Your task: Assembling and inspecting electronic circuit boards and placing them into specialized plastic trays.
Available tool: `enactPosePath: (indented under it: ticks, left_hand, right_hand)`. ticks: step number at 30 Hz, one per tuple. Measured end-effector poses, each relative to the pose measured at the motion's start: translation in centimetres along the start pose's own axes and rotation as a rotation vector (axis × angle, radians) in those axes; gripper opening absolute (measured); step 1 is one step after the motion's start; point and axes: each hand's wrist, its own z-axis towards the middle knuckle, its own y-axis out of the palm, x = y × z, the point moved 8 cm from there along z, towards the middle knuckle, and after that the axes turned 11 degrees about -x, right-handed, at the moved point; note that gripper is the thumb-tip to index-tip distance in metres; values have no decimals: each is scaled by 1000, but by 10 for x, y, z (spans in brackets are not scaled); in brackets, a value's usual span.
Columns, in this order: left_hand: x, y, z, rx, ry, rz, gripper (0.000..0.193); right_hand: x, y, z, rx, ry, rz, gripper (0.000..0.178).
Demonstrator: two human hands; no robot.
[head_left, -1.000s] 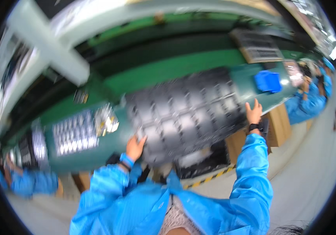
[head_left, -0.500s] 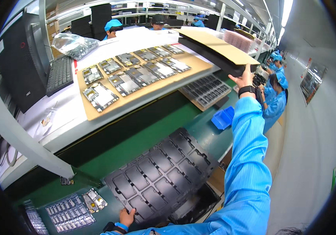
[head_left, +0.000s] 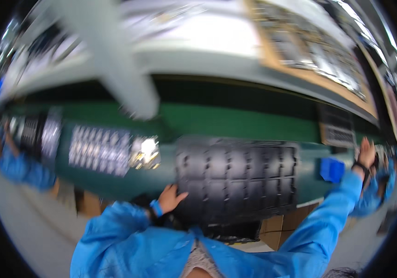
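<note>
Left hand [head_left: 171, 199] meets the left edge of a black rectangular plastic tray [head_left: 237, 178] on the green bench [head_left: 309, 180], grip unclear; right hand [head_left: 366, 155], open, is well right of the tray; lettering blurs.

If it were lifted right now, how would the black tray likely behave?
The black tray is probably light for its size, looking like thin moulded plastic. It may flex if raised only near the left hand, at its left edge. Its sheen suggests it could slide on the green surface.
</note>
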Motion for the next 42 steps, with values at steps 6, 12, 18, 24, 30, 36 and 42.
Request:
enactPosePath:
  ticks: [6,12,18,24,30,36,42]
  left_hand:
    - [-41,-9,-53,227,-225,-107,61]
    - [-108,-34,-122,585,-345,-405,29]
    - [-157,-55,-204,796,-425,-511,26]
    - [-235,-42,-281,851,-605,-756,25]
    - [-280,-57,-298,924,-580,-696,26]
    - [-303,-94,-274,885,-464,-848,25]
    - [-306,-117,-230,856,-257,-1063,20]
  right_hand:
    - [190,314,-337,-483,272,-346,22]
    - [260,558,-562,-1478,257,-419,22]
    - [418,720,-569,-950,114,-896,40]
    - [510,741,-560,-809,-83,-1381,57]
    - [499,737,-522,-912,-87,-1600,59]
    - [500,736,-534,-960,-100,-1185,47]
    - [392,704,-745,-1434,167,-805,36]
